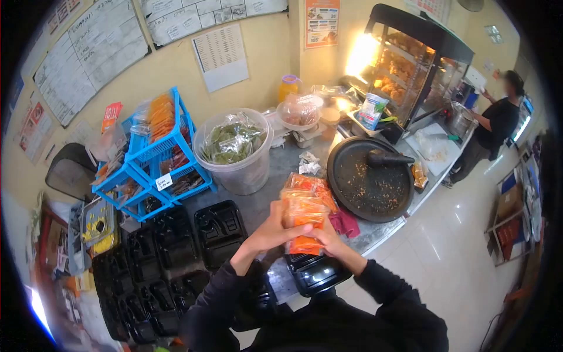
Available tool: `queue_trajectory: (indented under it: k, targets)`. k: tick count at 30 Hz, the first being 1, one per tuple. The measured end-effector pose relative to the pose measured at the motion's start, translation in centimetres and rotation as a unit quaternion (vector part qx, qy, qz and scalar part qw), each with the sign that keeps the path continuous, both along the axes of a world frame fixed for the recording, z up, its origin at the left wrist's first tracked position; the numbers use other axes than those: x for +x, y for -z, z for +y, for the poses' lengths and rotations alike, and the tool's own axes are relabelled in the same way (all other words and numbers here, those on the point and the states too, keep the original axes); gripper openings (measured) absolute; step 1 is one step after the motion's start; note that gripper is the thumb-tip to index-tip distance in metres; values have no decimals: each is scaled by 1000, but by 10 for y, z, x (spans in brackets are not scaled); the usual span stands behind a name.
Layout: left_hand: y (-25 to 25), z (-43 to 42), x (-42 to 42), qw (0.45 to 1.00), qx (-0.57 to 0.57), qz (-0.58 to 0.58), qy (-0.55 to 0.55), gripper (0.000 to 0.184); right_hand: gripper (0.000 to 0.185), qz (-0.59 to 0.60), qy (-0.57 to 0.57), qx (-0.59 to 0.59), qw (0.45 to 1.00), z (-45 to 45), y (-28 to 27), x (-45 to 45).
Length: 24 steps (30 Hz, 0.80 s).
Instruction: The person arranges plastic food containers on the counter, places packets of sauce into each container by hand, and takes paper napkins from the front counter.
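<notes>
In the head view, a stack of clear sachets with orange contents [305,212] is between my two hands above the counter edge. My left hand [271,230] is wrapped around its left side, and my right hand [329,239] grips its lower right. More orange sachets [321,189] lie on the counter just behind the stack. Below my hands sits a black compartment tray [316,276]. A dark red cloth [345,223] lies to the right, beside a wide stone mortar [369,190] with crumbs in it and a pestle [389,158] resting across its rim.
Several black compartment trays [220,226] cover the counter on the left. Behind them stand blue stacked baskets [158,154] with packets and a plastic tub of green leaves [240,170]. A lit food display case [404,64] stands at the back right; another person [498,117] works beyond it.
</notes>
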<state>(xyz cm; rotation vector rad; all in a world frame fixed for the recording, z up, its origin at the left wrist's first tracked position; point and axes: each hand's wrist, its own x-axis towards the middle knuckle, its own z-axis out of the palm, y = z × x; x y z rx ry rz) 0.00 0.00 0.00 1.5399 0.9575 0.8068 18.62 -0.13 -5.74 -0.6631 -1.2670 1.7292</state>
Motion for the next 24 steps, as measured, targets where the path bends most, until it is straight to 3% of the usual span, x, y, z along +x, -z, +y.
queue_trajectory:
  k: [2, 5, 8, 11, 12, 14, 16, 17, 20, 24]
  targets:
    - [-12, -5, 15, 998, 10, 66, -21, 98, 66, 95, 66, -96, 989, -15, 9, 5]
    - [-8, 25, 78, 978, 61, 199, -32, 88, 61, 208, -27, -181, 961, 5, 35, 65]
    - [-43, 28, 103, 962, -46, 269, -31, 75, 59, 240, 10, -182, 953, 11, 25, 85]
    - [-43, 16, 87, 950, 136, 260, -110, 60, 63, 285, -24, -185, 940, 20, 42, 110]
    - [17, 23, 64, 928, 195, 265, -173, 56, 67, 284, -8, -180, 942, 22, 42, 115]
    - [35, -9, 28, 854, 156, 411, -278, 56, 69, 278, 10, -170, 945, 20, 31, 124]
    - [93, -60, -10, 763, 118, 525, -358, 60, 74, 261, 7, -155, 953, 16, 21, 134]
    - [113, -88, -28, 774, 97, 519, -351, 64, 75, 264, 12, -158, 951, 13, 20, 137]
    - [156, -138, -59, 728, 101, 607, -302, 63, 77, 259, 39, -156, 952, 4, 24, 143]
    - [168, -137, -64, 709, 98, 623, -315, 60, 77, 253, 80, -126, 956, -5, 16, 135]
